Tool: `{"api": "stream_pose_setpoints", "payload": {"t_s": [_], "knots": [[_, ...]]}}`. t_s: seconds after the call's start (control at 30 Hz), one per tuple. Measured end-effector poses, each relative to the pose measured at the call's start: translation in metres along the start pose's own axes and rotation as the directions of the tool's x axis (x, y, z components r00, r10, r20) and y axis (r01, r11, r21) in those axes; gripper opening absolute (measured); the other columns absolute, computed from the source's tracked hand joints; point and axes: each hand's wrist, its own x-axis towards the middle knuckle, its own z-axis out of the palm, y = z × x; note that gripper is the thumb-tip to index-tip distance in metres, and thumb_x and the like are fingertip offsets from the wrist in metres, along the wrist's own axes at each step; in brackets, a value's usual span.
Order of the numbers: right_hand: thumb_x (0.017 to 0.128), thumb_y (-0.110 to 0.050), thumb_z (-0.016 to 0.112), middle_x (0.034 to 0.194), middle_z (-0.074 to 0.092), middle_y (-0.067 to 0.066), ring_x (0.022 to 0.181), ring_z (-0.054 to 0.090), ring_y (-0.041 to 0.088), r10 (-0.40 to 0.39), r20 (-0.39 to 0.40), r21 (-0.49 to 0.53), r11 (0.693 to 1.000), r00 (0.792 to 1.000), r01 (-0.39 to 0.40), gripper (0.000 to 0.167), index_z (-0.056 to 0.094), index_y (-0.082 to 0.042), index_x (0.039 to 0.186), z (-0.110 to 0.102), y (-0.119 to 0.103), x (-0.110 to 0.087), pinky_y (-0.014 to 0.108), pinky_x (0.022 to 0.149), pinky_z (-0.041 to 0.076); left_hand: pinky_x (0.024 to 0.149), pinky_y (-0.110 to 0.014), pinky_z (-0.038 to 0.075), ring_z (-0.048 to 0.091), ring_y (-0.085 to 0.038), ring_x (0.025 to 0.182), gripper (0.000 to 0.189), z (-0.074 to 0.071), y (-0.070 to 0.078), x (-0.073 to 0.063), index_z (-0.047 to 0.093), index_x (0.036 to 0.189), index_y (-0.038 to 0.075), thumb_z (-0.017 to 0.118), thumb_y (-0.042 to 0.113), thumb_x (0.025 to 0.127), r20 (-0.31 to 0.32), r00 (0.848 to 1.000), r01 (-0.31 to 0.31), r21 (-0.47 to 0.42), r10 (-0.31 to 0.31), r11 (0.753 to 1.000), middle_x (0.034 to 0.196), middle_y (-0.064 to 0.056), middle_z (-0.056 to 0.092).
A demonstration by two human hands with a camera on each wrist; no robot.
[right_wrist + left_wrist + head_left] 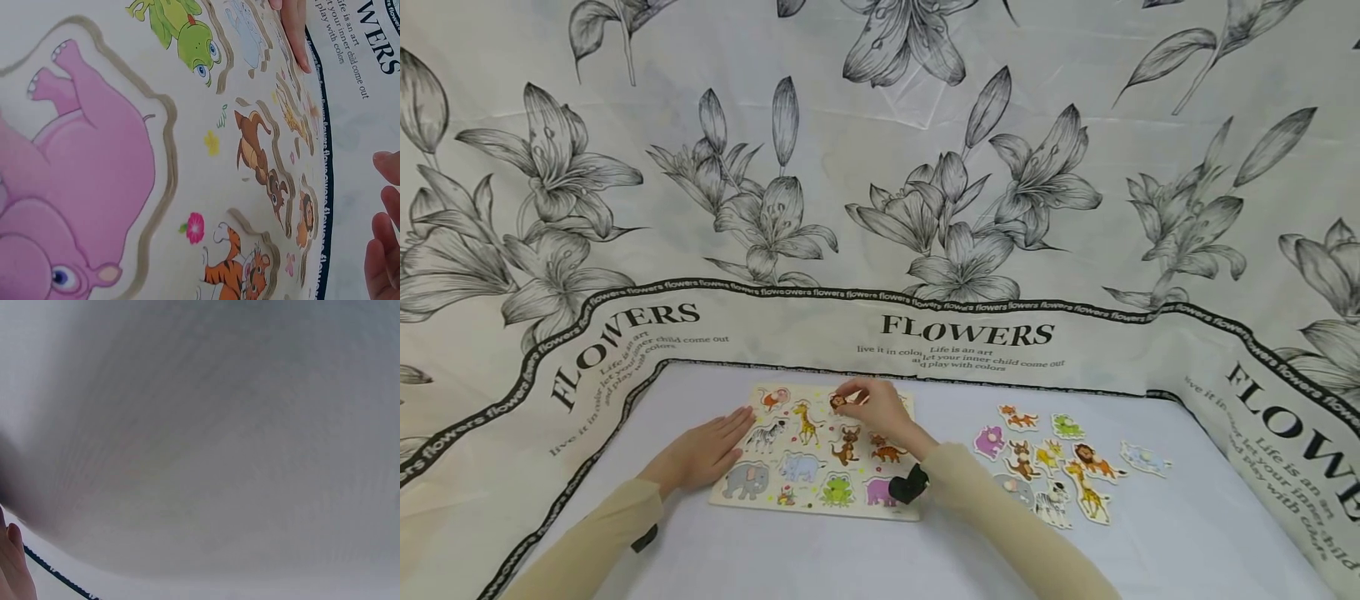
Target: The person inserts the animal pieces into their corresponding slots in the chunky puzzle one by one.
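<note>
A pale puzzle board (812, 505) printed with animals lies on the white table. My left hand (703, 450) rests flat along its left edge, fingers extended; their tips show in the right wrist view. Over the board's far side is my right hand (874, 408), its bent fingers near the lion picture (837, 402). In the right wrist view the right fingers (381, 256) and thumb stand apart, with nothing seen between them. The hippo outline (119, 150), kangaroo outline (259, 156) and tiger outline (234, 269) also show there. Blurred grey fills most of the left wrist view.
Loose animal pieces lie right of the board, among them a lion piece (1093, 461), giraffe piece (1087, 492), zebra piece (1052, 504) and frog piece (1067, 426). A pale blue piece (1144, 458) sits apart, farther right. A flower-printed cloth (820, 333) stands behind the table.
</note>
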Motion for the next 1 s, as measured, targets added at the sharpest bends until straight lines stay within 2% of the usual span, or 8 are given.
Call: {"api": "stream_pose_setpoints", "payload": {"t_s": [0.17, 0.53, 0.77, 1.0], "knots": [[0.084, -0.013, 0.073, 0.107, 0.071, 0.011, 0.085, 0.063, 0.021, 0.011, -0.018, -0.022, 1.000, 1.000, -0.011, 0.026, 0.071, -0.006, 0.110, -0.009, 0.001, -0.009, 0.023, 0.065, 0.051, 0.114, -0.047, 0.035, 0.035, -0.037, 0.140, 0.054, -0.003, 0.003, -0.001, 0.036, 0.144, -0.006, 0.042, 0.026, 0.101, 0.037, 0.999, 0.020, 0.014, -0.021, 1.000, 0.153, -0.022, 0.034], [0.082, -0.010, 0.074, 0.103, 0.072, 0.014, 0.082, 0.064, 0.024, -0.026, -0.067, -0.034, 0.999, 0.997, 0.023, 0.026, 0.071, -0.002, 0.107, -0.033, 0.011, -0.028, 0.022, 0.071, 0.053, 0.113, -0.049, 0.035, 0.036, -0.038, 0.139, 0.054, -0.001, 0.002, -0.001, 0.037, 0.143, -0.006, 0.043, 0.026, 0.100, 0.011, 1.000, 0.009, 0.015, -0.009, 1.000, 0.152, -0.022, 0.035], [0.081, -0.010, 0.075, 0.103, 0.072, 0.013, 0.081, 0.063, 0.019, 0.003, -0.080, -0.040, 0.999, 0.997, -0.006, 0.026, 0.071, -0.004, 0.106, -0.046, 0.016, -0.039, 0.019, 0.068, 0.052, 0.114, -0.049, 0.034, 0.034, -0.039, 0.140, 0.055, -0.003, 0.002, 0.000, 0.036, 0.144, -0.006, 0.042, 0.027, 0.101, 0.037, 0.999, 0.023, -0.006, -0.022, 1.000, 0.153, -0.022, 0.033], [0.083, -0.014, 0.074, 0.100, 0.073, 0.007, 0.080, 0.061, 0.015, 0.033, -0.086, -0.070, 0.997, 0.996, -0.040, 0.022, 0.073, -0.008, 0.105, -0.065, 0.021, -0.051, 0.022, 0.067, 0.051, 0.114, -0.049, 0.035, 0.035, -0.039, 0.140, 0.054, -0.004, 0.002, 0.000, 0.036, 0.144, -0.006, 0.043, 0.025, 0.100, 0.020, 1.000, 0.012, 0.007, -0.012, 1.000, 0.152, -0.023, 0.034]]}}
